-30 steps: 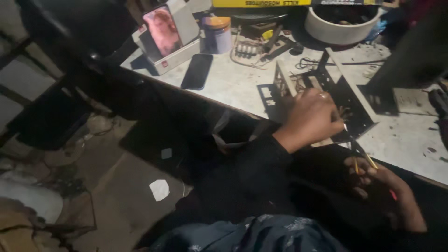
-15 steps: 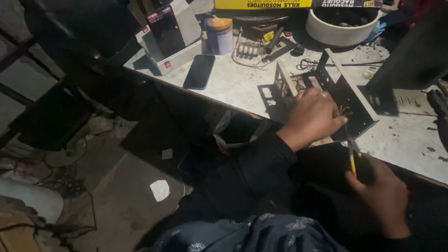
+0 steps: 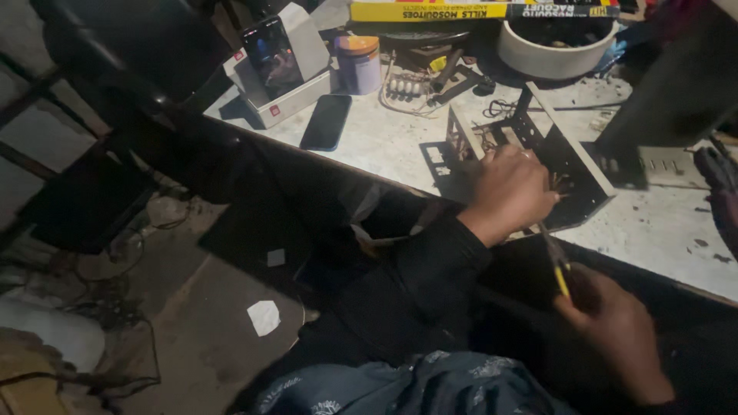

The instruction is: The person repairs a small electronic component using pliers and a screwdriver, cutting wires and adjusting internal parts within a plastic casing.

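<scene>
My left hand [image 3: 507, 192] rests on a black metal chassis frame [image 3: 573, 165] lying at the near edge of a white worktable [image 3: 661, 230], fingers curled over wires inside it. My right hand [image 3: 619, 334] sits lower, below the table edge, gripping a yellow-handled screwdriver [image 3: 557, 265] whose thin shaft points up toward the chassis by my left hand. Dark sleeves cover both arms.
A black phone [image 3: 327, 121] lies flat on the table's left part. Behind it stand a white box with a second phone [image 3: 277, 65], a purple jar [image 3: 360, 63], a white bowl [image 3: 555, 42] and tangled wires. Dirt floor with paper scraps [image 3: 264, 317] lies at left.
My right hand has shifted with the screwdriver, its tip now nearer the chassis. The view has moved slightly; my left hand stays on the chassis.
</scene>
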